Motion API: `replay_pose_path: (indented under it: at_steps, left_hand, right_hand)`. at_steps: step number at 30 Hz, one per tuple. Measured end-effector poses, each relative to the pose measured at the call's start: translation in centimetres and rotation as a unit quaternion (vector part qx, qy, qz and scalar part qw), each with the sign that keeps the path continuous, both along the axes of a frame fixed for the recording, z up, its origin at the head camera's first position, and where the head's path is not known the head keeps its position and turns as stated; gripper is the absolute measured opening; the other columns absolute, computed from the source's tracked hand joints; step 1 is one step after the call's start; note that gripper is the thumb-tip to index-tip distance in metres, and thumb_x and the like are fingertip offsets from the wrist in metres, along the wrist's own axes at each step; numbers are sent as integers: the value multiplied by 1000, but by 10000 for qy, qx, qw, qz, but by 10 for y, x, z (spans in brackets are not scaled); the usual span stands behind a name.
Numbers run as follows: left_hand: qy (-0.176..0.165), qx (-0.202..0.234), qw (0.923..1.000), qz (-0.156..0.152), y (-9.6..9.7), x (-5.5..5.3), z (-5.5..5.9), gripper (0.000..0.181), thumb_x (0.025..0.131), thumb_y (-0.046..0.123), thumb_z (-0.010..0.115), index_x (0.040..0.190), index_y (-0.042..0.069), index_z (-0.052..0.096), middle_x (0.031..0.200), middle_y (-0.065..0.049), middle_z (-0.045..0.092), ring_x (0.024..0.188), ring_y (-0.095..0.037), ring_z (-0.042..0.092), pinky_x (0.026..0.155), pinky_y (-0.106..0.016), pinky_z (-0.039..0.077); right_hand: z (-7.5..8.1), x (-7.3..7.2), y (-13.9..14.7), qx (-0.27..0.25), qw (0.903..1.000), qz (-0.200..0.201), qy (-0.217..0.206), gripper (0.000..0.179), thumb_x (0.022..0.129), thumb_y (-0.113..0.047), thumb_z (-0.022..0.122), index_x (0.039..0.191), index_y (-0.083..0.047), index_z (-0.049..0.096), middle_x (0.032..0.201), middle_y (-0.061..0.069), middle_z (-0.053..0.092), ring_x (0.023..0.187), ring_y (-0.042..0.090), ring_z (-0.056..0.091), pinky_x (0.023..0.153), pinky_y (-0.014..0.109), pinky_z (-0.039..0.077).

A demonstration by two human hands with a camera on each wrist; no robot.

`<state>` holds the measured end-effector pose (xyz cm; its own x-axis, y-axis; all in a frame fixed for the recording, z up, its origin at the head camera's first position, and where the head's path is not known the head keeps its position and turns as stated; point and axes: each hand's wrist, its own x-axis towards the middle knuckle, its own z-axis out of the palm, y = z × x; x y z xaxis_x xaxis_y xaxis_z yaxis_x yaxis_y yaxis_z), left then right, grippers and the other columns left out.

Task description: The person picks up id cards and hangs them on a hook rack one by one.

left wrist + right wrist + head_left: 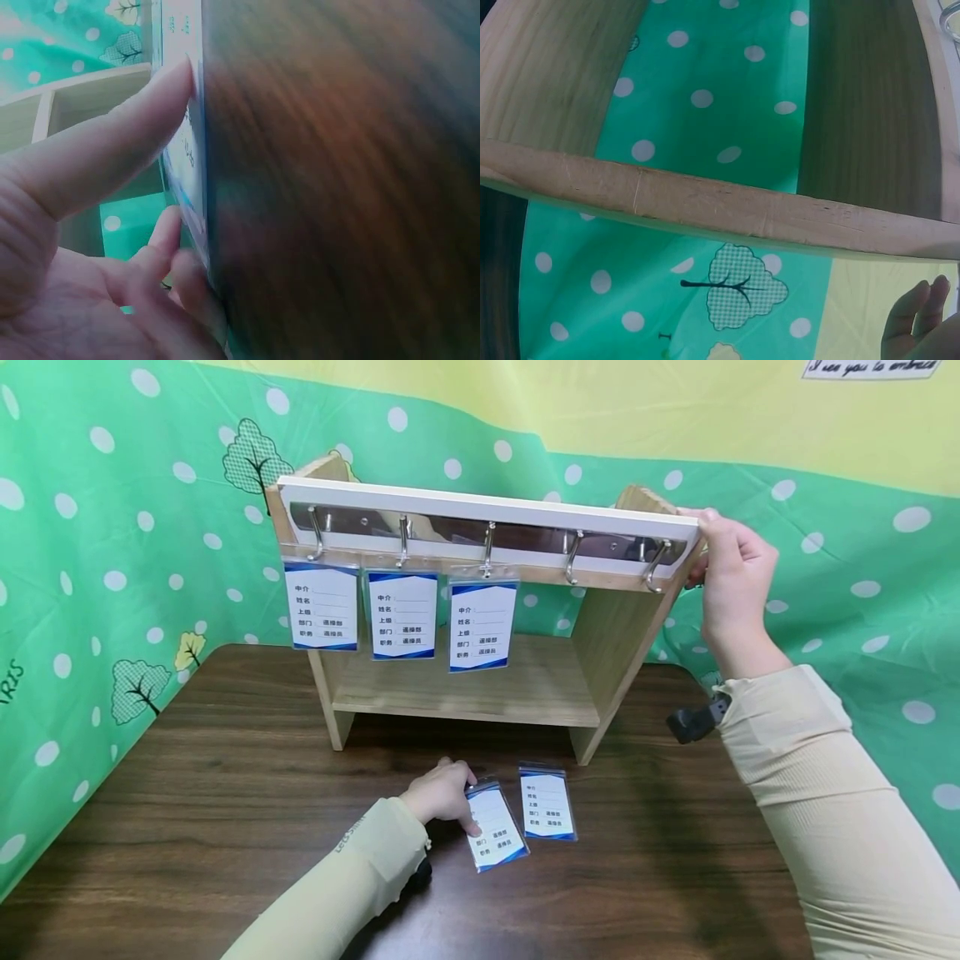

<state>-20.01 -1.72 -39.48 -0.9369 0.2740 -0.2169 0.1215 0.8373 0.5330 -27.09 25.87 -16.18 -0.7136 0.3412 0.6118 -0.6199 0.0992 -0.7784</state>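
blue-and-white cards (498, 828); white-dotted green cloth (187, 527); dark brown grained table (247, 777)

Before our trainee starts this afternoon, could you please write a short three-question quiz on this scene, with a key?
1. Count: how many of the five metal hooks carry a hanging badge?

2. True or false: the left hand is touching a hanging badge.

3. Multiple choice: in the head view, where is the right hand?
a) on a metal hook
b) at the upper right corner of the wooden rack
c) on a hanging badge

Key:
1. Three.
2. False; it touches the left loose badge on the table.
3. b
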Motion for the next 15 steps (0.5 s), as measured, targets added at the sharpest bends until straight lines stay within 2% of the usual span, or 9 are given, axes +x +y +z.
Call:
replay_pose_path:
  at_steps: [3, 8, 12, 15]
  left_hand:
    - [36, 11, 9999, 103, 1, 0, 0, 63, 54, 25, 97, 107, 11, 67, 109, -12, 54, 95, -29, 52, 76, -46, 48]
    - [130, -16, 9998, 129, 2, 0, 0, 63, 53, 25, 98, 106, 11, 68, 113, -11, 57, 99, -32, 47, 76, -48, 48]
    - [139, 215, 9995, 208, 1, -1, -2, 73, 51, 21, 99, 112, 10, 60, 110, -10, 59, 95, -30, 44, 77, -45, 46]
    - [181, 552, 9980, 244, -1, -4, -4, 77, 52, 18, 99, 117, 8, 57, 106, -12, 61, 92, -29, 43, 81, -43, 44]
  right_hand:
    - [0, 0, 0, -14, 10000, 3, 4, 21, 93, -23, 65, 93, -8, 80, 83, -2, 74, 48, 11, 40, 48, 19, 41]
    - [0, -1, 1, -24, 10000, -2, -4, 21, 93, -23, 66, 93, -8, 80, 82, -2, 74, 47, 10, 40, 47, 19, 40]
    - [0, -2, 1, -5, 10000, -3, 33, 21, 92, -23, 66, 92, -8, 80, 79, -2, 74, 46, 10, 40, 47, 19, 40]
    - [-1, -2, 1, 34, 10000, -17, 32, 20, 92, -23, 66, 92, -8, 80, 80, -2, 74, 47, 10, 40, 47, 19, 40]
